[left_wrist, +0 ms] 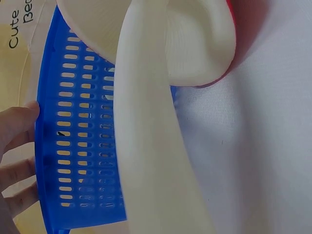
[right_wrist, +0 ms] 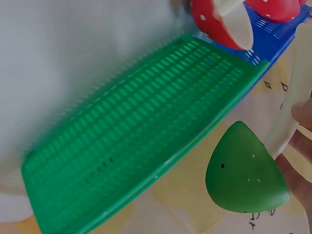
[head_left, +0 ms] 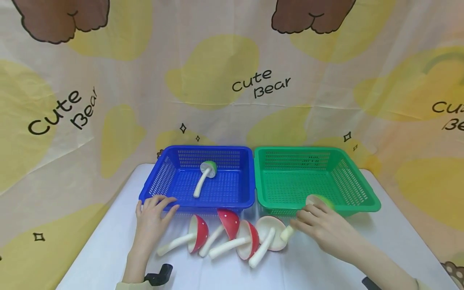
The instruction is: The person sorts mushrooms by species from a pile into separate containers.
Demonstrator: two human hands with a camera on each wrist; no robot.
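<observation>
My right hand [head_left: 319, 229] grips a toy mushroom by its white stem, with its green cap [right_wrist: 246, 170] over the green basket's front rim. At the front left of the blue basket [head_left: 250, 177], my left hand [head_left: 152, 219] rests with relaxed fingers [left_wrist: 22, 173] on the rim. One green-capped mushroom [head_left: 208, 171] lies inside that basket. Between my hands, several mushrooms with white stems lie in a row on the table, among them a red-capped one [head_left: 199, 233] near my left hand and one showing its pale underside [head_left: 270, 235] near my right.
The green basket [head_left: 369, 204] stands right of the blue one, their sides close together. Both sit on a white-covered table [head_left: 108, 241] against a printed cloth backdrop [head_left: 217, 72]. A mushroom stem [left_wrist: 151, 126] fills much of the left wrist view.
</observation>
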